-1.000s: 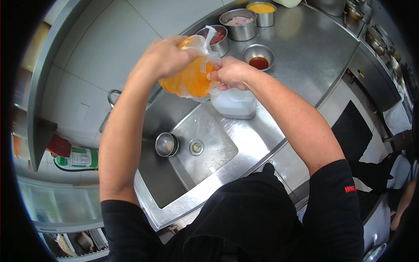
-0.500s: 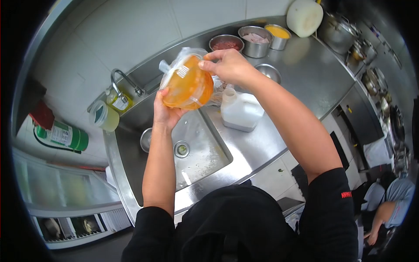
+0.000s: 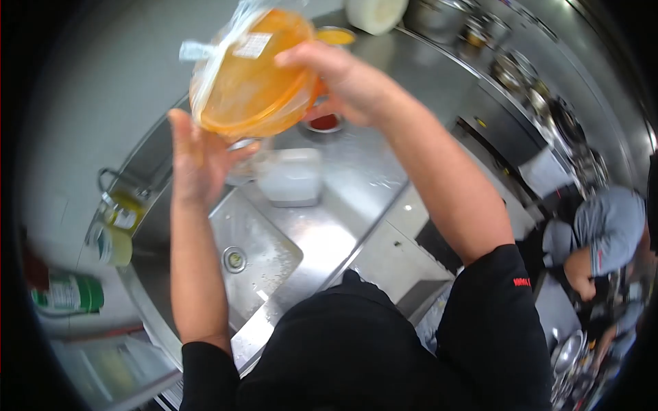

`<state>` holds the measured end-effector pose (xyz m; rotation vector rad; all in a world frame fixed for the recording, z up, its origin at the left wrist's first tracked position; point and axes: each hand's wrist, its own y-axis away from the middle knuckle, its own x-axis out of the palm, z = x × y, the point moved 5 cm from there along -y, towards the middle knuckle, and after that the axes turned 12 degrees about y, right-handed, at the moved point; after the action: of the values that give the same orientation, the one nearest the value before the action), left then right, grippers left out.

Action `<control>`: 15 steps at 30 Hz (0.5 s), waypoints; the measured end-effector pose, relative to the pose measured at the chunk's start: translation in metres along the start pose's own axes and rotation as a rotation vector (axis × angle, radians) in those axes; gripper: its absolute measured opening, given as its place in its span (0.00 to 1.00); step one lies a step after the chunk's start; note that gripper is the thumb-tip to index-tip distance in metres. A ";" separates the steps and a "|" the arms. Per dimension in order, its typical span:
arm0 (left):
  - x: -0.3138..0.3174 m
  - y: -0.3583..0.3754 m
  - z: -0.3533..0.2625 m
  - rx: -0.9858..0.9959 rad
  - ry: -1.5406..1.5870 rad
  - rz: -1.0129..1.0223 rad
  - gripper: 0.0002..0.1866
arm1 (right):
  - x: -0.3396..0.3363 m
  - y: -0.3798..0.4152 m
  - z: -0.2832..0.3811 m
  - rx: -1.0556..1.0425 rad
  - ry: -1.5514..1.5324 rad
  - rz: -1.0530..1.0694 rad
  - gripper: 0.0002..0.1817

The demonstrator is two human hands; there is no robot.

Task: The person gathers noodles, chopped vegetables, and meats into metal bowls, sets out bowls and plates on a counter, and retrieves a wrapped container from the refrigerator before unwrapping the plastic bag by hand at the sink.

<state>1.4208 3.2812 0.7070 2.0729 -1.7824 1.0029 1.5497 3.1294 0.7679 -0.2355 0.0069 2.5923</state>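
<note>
A round orange tub (image 3: 253,89), wrapped in a clear plastic bag with a white label, is raised and tilted above the counter. Its bag is gathered into a knot-like end at the upper left. My right hand (image 3: 343,82) grips the tub's right side, thumb on its face and fingers behind. Just below the tub's lower left edge, my left hand (image 3: 199,161) is open, with thumb and fingers spread apart. Beneath them stands a white plastic jug (image 3: 291,175) on the steel counter, beside the sink (image 3: 257,233).
A metal bowl with red contents (image 3: 323,125) and a container of yellow contents (image 3: 336,35) sit farther back. The tap (image 3: 113,185) and a yellow bottle (image 3: 125,211) stand at the sink's left. At right, another person in a grey shirt (image 3: 606,226) is near pots.
The tub has been raised and moved left in view, seen larger now. My left hand has come off it and spread, while my right hand has taken a fuller grip. The view has shifted right.
</note>
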 end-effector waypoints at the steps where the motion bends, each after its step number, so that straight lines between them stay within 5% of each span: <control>1: 0.007 -0.005 0.001 0.001 -0.070 0.074 0.48 | -0.027 0.022 -0.004 0.003 -0.061 -0.040 0.36; 5: 0.023 -0.008 -0.010 0.083 -0.256 0.085 0.46 | -0.144 0.129 -0.047 -0.085 -0.219 -0.269 0.33; 9: -0.027 -0.006 -0.018 0.091 -0.470 -0.245 0.38 | -0.218 0.276 -0.158 0.138 -0.375 -0.721 0.36; 15: -0.138 0.034 -0.018 -0.082 -0.421 -0.583 0.34 | -0.175 0.495 -0.319 0.669 -0.574 -1.066 0.37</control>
<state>1.3793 3.3916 0.6262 2.6506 -1.1904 0.3455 1.4971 2.5987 0.4627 0.5953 0.4110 1.4032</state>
